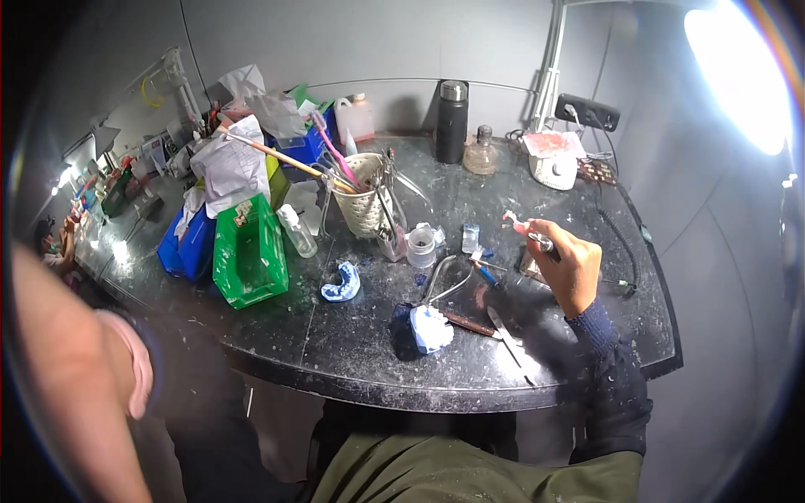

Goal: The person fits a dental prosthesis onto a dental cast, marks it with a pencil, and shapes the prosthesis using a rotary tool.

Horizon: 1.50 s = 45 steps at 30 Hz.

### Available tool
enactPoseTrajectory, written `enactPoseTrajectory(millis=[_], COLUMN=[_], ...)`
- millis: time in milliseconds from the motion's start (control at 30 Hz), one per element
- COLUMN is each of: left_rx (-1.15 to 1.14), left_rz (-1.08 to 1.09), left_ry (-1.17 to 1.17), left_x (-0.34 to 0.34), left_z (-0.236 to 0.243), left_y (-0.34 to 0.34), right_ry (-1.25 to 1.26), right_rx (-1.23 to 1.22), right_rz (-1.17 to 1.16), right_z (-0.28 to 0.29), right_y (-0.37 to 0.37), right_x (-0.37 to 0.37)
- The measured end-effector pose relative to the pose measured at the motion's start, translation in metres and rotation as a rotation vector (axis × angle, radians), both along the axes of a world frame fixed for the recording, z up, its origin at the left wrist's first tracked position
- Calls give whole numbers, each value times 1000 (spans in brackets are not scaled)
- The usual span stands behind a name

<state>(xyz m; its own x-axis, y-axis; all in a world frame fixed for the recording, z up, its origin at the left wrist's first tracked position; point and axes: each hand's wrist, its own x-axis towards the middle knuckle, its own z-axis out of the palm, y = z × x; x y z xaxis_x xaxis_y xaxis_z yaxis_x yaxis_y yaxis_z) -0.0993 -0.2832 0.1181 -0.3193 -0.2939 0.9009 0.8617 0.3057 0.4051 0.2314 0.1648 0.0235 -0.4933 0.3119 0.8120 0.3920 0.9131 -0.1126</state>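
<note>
My right hand is raised above the right part of the dark bench, its fingers closed. At the fingertips is a small pink-and-white piece that looks like denture work. A short metal part also shows among the fingers; its kind is unclear. My left hand looms large and blurred at the left edge, its fingers mostly cut off. On the bench lie a blue-and-white dental arch model, a pale tooth model, metal pliers and a knife.
A green bin, a blue bin and a perforated tool cup stand to the left. Behind are a black flask, a glass bottle and a white control box. A bright lamp hangs upper right.
</note>
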Motion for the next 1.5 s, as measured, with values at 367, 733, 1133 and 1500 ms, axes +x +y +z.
enactPoseTrajectory(millis=[367, 733, 1133, 1500], left_rx=[-54, -90, -69, -78], left_rz=[-32, -7, 22, -15], left_ry=[-77, -141, -140, -111], left_x=[-14, -6, -12, -29], left_z=[-19, -61, -55, -45], left_y=[22, 18, 13, 14], right_ry=[-23, -27, -63, -61], right_rx=[-16, -11, -30, 118], right_rz=[-26, -34, -35, -35], right_z=[1, 1, 9, 4], right_y=[9, 0, -2, 14], right_x=[-3, 5, 10, -5])
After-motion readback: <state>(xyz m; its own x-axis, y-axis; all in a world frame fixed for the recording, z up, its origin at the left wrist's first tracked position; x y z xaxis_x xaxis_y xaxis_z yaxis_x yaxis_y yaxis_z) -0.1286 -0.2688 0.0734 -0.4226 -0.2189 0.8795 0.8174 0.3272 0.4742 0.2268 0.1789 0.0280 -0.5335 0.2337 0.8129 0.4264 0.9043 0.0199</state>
